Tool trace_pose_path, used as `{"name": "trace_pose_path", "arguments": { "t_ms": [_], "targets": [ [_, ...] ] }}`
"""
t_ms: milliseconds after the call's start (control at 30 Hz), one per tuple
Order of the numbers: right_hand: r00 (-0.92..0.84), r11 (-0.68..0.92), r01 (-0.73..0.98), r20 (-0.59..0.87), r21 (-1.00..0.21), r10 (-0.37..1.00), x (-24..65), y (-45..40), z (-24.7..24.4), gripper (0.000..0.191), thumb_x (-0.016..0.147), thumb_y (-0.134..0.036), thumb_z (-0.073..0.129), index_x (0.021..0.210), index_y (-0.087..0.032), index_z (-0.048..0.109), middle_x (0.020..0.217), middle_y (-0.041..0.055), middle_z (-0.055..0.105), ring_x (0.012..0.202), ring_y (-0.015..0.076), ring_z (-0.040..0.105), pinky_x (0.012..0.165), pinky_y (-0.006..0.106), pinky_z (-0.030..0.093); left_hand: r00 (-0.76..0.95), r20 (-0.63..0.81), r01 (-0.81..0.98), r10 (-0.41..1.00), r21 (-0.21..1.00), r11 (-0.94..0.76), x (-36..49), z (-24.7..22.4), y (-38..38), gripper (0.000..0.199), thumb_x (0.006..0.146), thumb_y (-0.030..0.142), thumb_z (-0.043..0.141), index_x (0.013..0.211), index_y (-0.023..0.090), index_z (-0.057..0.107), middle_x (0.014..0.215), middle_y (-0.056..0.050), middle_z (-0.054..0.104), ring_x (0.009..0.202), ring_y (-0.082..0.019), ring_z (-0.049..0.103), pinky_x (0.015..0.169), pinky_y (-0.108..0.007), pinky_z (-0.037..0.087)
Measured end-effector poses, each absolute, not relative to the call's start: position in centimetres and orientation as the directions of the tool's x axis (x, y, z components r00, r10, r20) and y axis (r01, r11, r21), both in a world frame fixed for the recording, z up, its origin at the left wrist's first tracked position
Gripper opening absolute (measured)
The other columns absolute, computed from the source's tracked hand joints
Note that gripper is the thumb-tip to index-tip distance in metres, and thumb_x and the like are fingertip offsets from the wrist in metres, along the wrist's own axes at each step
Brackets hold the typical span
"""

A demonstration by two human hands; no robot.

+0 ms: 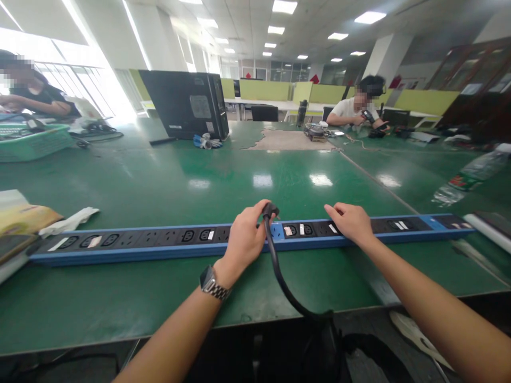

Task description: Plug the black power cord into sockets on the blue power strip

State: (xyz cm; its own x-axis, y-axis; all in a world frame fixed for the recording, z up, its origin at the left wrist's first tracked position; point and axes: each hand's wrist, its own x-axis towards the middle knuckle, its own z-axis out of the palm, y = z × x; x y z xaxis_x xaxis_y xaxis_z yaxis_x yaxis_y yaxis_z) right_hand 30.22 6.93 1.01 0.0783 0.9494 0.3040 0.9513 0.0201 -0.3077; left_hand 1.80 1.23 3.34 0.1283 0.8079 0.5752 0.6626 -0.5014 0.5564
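Pinching the black plug (269, 209) on its thick black cord (280, 272), your left hand (245, 234) sits over the long blue-and-black power strip (297, 234) on the glossy green table (223, 181); your right hand (350, 221) curls loosely there, its grip unclear. A yellow-and-white packet (30, 219) crowds the strip's left end; a clear plastic bottle (473, 173) lies beyond its right. The green plastic basket (35, 148) holds blurred dark items.

The head-worn camera looks forward and down from above the near edge of the green table (223, 183). The left hand (245, 231) and right hand (352, 222) sit close before it; the view stretches up to the ceiling (247, 18) and seems somewhat warped toward the sides.
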Motion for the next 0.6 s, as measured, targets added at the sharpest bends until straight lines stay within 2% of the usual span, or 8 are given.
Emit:
{"name": "trace_pose_path", "arguments": {
  "t_ms": [133, 400, 500, 600],
  "targets": [
    [0.07, 0.031, 0.95, 0.309, -0.31, 0.948, 30.2, 6.8, 1.0, 0.057, 0.087, -0.064, 0.036, 0.058, -0.021, 0.058, 0.061, 0.0044, 0.059, 0.058, 0.0148, 0.047, 0.054, 0.026, 0.023, 0.261, 0.482, 0.735, 0.836, 0.462, -0.496, 0.0, 1.4, 0.6, 0.028, 0.093, 0.024, 0.051, 0.121, 0.021, 0.056, 0.107, -0.007, 0.07, 0.098, -0.022, 0.063, 0.087, -0.037, 0.05],
    [0.075, 0.018, 0.954, 0.295, -0.301, 0.952, 30.2, 6.7, 1.1, 0.055, 0.087, -0.064, 0.036, 0.058, -0.021, 0.055, 0.062, 0.0039, 0.059, 0.06, 0.0154, 0.048, 0.055, 0.026, 0.024, 0.418, 0.438, 0.776, 0.796, 0.282, -0.563, 0.6, 1.7, 0.4, 0.032, 0.091, 0.018, 0.052, 0.123, 0.022, 0.055, 0.122, -0.006, 0.066, 0.111, -0.023, 0.059, 0.094, -0.039, 0.045],
    [0.073, 0.018, 0.956, 0.295, -0.293, 0.953, 30.2, 6.6, 1.1, 0.054, 0.087, -0.063, 0.037, 0.06, -0.021, 0.058, 0.064, 0.0043, 0.061, 0.062, 0.0162, 0.049, 0.055, 0.026, 0.024, 0.457, 0.424, 0.773, 0.782, 0.246, -0.585, 0.6, 1.6, 0.2, 0.035, 0.09, 0.019, 0.054, 0.124, 0.023, 0.054, 0.125, -0.006, 0.065, 0.113, -0.023, 0.057, 0.095, -0.04, 0.044],
    [0.071, 0.018, 0.957, 0.296, -0.288, 0.953, 30.1, 6.6, 1.1, 0.053, 0.087, -0.063, 0.038, 0.061, -0.022, 0.06, 0.065, 0.0042, 0.062, 0.063, 0.0165, 0.051, 0.055, 0.026, 0.024, 0.432, 0.439, 0.773, 0.788, 0.271, -0.574, 0.9, 1.3, 0.0, 0.036, 0.089, 0.022, 0.057, 0.124, 0.024, 0.055, 0.123, -0.005, 0.066, 0.114, -0.023, 0.057, 0.096, -0.04, 0.043]
  ]
}}
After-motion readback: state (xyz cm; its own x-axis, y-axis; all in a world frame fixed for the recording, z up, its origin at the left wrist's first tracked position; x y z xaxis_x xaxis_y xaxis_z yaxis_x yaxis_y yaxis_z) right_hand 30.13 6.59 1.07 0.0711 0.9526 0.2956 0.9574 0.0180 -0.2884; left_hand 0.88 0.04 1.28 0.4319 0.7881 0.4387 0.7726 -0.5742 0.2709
